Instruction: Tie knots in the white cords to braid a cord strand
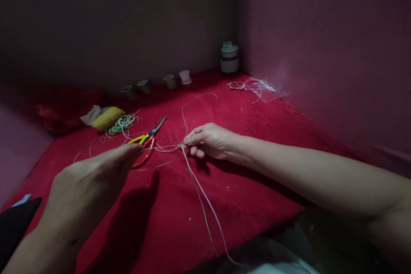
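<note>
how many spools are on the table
4 along the back of the red cloth: leftmost spool, second spool, third spool, and white spool at the right end. Shadows may hide more.

spools (pixel 170 81) — four | scissors (pixel 153 132) — one pair | jar: one (pixel 229 62) | yellow bundle (pixel 108 118): one | cord tangles (pixel 123 123): two | held cords (pixel 199 186): count is unclear

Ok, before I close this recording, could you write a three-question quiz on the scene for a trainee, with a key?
1. True or false: the right hand pinches the cords.
2. Which of these is nearest the left hand: (a) jar, (b) scissors, (c) clear plastic?
3. How many spools stand in the row at the back?

Key: 1 true; 2 b; 3 four.
</note>
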{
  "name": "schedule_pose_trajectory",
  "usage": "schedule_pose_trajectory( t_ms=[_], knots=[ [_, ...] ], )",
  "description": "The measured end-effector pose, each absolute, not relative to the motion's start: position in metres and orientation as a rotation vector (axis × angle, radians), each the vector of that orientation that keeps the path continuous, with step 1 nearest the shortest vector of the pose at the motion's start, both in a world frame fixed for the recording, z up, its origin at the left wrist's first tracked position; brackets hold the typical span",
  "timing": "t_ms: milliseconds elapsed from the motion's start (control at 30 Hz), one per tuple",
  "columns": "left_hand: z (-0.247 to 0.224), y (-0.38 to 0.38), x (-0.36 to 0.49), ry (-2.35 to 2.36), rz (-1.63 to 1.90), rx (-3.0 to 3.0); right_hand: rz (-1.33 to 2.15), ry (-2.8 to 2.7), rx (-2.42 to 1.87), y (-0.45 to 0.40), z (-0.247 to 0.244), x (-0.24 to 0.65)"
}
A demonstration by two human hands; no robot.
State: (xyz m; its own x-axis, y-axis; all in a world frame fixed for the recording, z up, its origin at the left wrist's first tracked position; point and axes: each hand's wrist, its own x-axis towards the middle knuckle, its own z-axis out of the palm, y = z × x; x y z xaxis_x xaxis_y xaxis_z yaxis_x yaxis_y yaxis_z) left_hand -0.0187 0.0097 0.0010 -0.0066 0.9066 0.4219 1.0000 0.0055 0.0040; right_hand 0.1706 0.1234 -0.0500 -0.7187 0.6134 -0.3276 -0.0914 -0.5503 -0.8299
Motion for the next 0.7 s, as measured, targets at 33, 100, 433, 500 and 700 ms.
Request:
schedule_pose_trajectory(
  t_ms=[33, 100, 433, 500, 700],
  knots=[
    [0.001, 0.007, -0.018, -1.869, -0.324, -1.961, 2.284, -1.179, -0.858, 0.123, -0.05, 0.17],
    [0.001, 0.003, -0.016, -1.677, -0.142, -1.98, 2.283, -1.187, -0.866, 0.123, -0.051, 0.17],
    [-0.024, 0.017, 0.0, -1.711, -0.002, -2.229, 2.2, -1.275, -0.788, 0.121, -0.06, 0.166],
    [-0.033, 0.02, -0.002, -1.746, -0.025, -2.214, 2.222, -1.254, -0.786, 0.121, -0.06, 0.166],
    [-0.041, 0.026, -0.002, -1.792, -0.479, -2.236, 2.206, -1.247, -0.802, 0.122, -0.058, 0.164]
  ],
)
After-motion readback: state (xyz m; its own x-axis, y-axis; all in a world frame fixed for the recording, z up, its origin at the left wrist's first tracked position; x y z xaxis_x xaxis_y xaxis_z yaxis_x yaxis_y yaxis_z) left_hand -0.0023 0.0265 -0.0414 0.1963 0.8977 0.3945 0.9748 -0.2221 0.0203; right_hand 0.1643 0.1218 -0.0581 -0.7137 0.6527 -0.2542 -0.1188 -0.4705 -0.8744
